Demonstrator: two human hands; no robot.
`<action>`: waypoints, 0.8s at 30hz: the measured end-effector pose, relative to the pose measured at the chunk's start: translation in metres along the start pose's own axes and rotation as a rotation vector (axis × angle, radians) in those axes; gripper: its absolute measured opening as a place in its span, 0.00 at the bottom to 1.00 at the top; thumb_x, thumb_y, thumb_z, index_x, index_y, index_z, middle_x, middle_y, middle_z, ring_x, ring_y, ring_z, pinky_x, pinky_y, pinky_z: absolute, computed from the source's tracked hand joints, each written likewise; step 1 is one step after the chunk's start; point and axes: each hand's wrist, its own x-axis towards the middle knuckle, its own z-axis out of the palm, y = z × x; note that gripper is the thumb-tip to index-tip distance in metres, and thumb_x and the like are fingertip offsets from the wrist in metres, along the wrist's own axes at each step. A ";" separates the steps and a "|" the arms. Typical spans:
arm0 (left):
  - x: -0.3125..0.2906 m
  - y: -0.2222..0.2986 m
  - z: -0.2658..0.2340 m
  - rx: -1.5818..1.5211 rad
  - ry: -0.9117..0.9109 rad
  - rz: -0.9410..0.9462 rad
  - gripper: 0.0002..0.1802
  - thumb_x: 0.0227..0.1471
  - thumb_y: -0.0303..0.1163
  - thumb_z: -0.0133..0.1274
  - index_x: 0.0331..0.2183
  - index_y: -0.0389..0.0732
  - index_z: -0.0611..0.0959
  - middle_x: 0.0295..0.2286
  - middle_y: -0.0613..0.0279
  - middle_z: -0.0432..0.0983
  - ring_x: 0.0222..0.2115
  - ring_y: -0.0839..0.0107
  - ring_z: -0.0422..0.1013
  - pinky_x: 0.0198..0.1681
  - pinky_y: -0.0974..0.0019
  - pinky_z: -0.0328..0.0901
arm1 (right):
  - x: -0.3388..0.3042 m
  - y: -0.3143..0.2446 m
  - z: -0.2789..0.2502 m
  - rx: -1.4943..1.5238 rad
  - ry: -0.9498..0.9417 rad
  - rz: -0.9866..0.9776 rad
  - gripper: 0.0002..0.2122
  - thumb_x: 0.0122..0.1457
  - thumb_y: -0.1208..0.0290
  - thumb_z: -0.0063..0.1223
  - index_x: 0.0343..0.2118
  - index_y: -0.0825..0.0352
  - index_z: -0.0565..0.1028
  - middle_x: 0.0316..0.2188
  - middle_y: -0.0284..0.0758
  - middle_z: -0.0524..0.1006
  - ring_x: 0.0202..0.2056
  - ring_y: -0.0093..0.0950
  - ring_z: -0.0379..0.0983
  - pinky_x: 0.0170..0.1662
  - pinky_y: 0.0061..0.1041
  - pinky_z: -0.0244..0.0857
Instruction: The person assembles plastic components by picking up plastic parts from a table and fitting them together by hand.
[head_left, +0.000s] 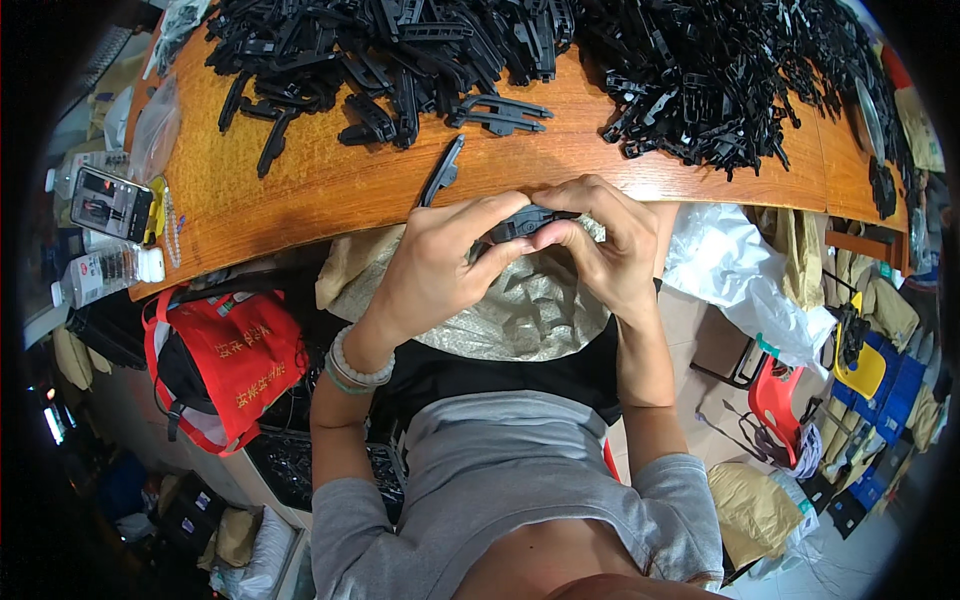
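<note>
Being pinched between thumb and fingers of both the left hand and the right hand, a black plastic part is held at the near edge of the wooden desk, above a beige cloth; a slim piece is laid close by, heaps of black parts behind

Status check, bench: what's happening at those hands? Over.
Left hand and right hand gripping one black plastic part. Fingers partly cover it. Loose black piece just beyond, on the wooden table.
</note>
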 end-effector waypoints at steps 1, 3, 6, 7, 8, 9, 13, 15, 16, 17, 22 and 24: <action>-0.001 -0.002 0.001 0.004 0.008 -0.001 0.17 0.40 0.22 0.61 0.37 0.30 0.79 0.28 0.49 0.78 0.27 0.65 0.77 0.28 0.70 0.68 | -0.001 0.001 0.001 0.000 -0.001 0.000 0.12 0.43 0.76 0.62 0.32 0.72 0.75 0.26 0.39 0.76 0.28 0.31 0.74 0.30 0.24 0.67; -0.002 -0.003 0.001 0.002 0.015 0.002 0.17 0.40 0.22 0.61 0.37 0.30 0.79 0.28 0.49 0.78 0.27 0.65 0.77 0.28 0.69 0.68 | -0.004 0.001 0.002 0.095 0.020 0.090 0.14 0.42 0.74 0.63 0.33 0.72 0.76 0.25 0.37 0.76 0.27 0.29 0.73 0.31 0.24 0.66; -0.006 -0.004 0.000 -0.068 -0.089 -0.116 0.17 0.40 0.24 0.62 0.37 0.31 0.80 0.30 0.50 0.78 0.29 0.64 0.77 0.29 0.70 0.68 | -0.016 0.005 -0.002 0.072 -0.067 0.243 0.16 0.42 0.71 0.64 0.35 0.71 0.76 0.25 0.36 0.75 0.27 0.28 0.71 0.32 0.24 0.65; -0.009 -0.007 0.001 -0.003 -0.067 -0.022 0.15 0.41 0.25 0.61 0.35 0.32 0.79 0.28 0.52 0.77 0.26 0.63 0.75 0.27 0.68 0.67 | -0.016 0.006 -0.005 0.071 -0.068 0.241 0.16 0.42 0.71 0.64 0.35 0.71 0.76 0.25 0.36 0.75 0.27 0.28 0.71 0.32 0.24 0.65; -0.011 -0.010 0.002 0.058 -0.048 0.076 0.14 0.42 0.27 0.61 0.34 0.33 0.78 0.25 0.55 0.76 0.23 0.63 0.74 0.25 0.66 0.66 | -0.015 0.003 -0.009 0.068 -0.180 0.269 0.16 0.42 0.70 0.64 0.35 0.70 0.76 0.25 0.36 0.74 0.27 0.28 0.71 0.32 0.25 0.65; -0.011 -0.015 0.002 0.054 -0.050 0.079 0.14 0.42 0.27 0.61 0.34 0.33 0.78 0.25 0.55 0.76 0.23 0.63 0.74 0.25 0.66 0.66 | -0.014 0.002 -0.011 0.066 -0.292 0.297 0.16 0.42 0.68 0.64 0.36 0.69 0.76 0.25 0.36 0.74 0.26 0.28 0.70 0.32 0.26 0.64; -0.003 -0.021 -0.004 0.556 0.358 0.078 0.11 0.43 0.29 0.61 0.30 0.37 0.77 0.25 0.59 0.72 0.25 0.62 0.72 0.26 0.64 0.65 | 0.011 0.020 -0.028 -0.467 0.046 0.030 0.07 0.45 0.78 0.59 0.30 0.68 0.76 0.28 0.35 0.71 0.31 0.31 0.68 0.35 0.27 0.63; 0.003 -0.021 -0.002 0.617 0.395 -0.017 0.10 0.43 0.29 0.61 0.29 0.37 0.77 0.26 0.60 0.71 0.25 0.62 0.71 0.26 0.63 0.65 | 0.032 0.035 -0.037 -0.849 0.251 -0.028 0.05 0.45 0.79 0.56 0.27 0.66 0.77 0.29 0.34 0.69 0.33 0.32 0.66 0.37 0.29 0.60; 0.004 -0.024 0.000 0.630 0.366 0.008 0.10 0.43 0.28 0.60 0.29 0.37 0.76 0.26 0.59 0.70 0.26 0.62 0.70 0.27 0.62 0.65 | 0.039 0.039 -0.039 -0.847 0.253 -0.033 0.05 0.45 0.79 0.56 0.27 0.66 0.77 0.29 0.34 0.69 0.33 0.32 0.66 0.37 0.29 0.60; 0.004 -0.027 0.001 0.640 0.334 0.033 0.10 0.43 0.27 0.59 0.29 0.37 0.76 0.26 0.59 0.69 0.26 0.61 0.69 0.28 0.61 0.64 | 0.044 0.041 -0.041 -0.977 0.255 -0.036 0.04 0.46 0.77 0.56 0.27 0.65 0.77 0.28 0.33 0.69 0.33 0.32 0.65 0.37 0.30 0.58; 0.003 -0.032 0.003 0.623 0.339 0.018 0.07 0.43 0.23 0.57 0.28 0.36 0.76 0.25 0.57 0.69 0.27 0.59 0.69 0.29 0.60 0.64 | 0.052 0.056 -0.035 -1.139 0.256 -0.055 0.04 0.46 0.72 0.56 0.27 0.62 0.78 0.29 0.32 0.69 0.35 0.32 0.63 0.37 0.31 0.53; 0.003 -0.033 0.003 0.605 0.351 0.015 0.06 0.44 0.23 0.57 0.28 0.36 0.76 0.26 0.57 0.69 0.27 0.58 0.69 0.30 0.60 0.64 | 0.051 0.058 -0.030 -1.122 0.238 -0.034 0.05 0.47 0.72 0.56 0.28 0.61 0.78 0.30 0.31 0.69 0.36 0.31 0.63 0.38 0.31 0.54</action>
